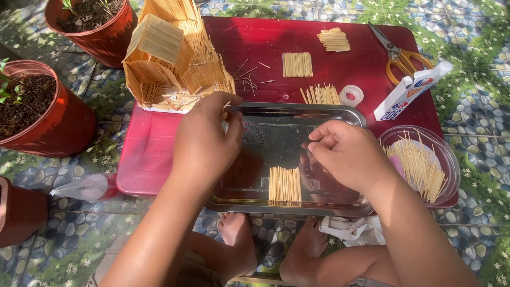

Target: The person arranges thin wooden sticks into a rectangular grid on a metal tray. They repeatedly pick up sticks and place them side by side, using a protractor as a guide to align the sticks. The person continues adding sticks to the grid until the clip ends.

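Both hands work over a steel tray (pixel 297 112) set on a low red table (pixel 154 154). The left hand (pixel 204 143) is curled, its thumb and fingertips drawn together at the tray's far left corner, seemingly on a single toothpick (pixel 227 104); what lies between the tips is too small to make out surely. The right hand (pixel 345 154) is loosely closed with the fingers tucked inward, and I cannot tell whether it holds anything. Below and between the hands, inside the tray, lies a flat panel of toothpicks (pixel 285 185) joined side by side. Such a panel looks very light and stiff along the sticks but weak across the joints, so it is best lifted by its two opposite ends, flat, without bending. Single sticks are thin, smooth and easy to snap; a fingertip pinch near the middle suits them. Just beyond the left hand stands a toothpick house (pixel 170 58), which looks fragile. To the right of the right hand sits a clear bowl of loose toothpicks (pixel 419 165), with a glue tube (pixel 411 90) and scissors (pixel 398 53) beyond it.
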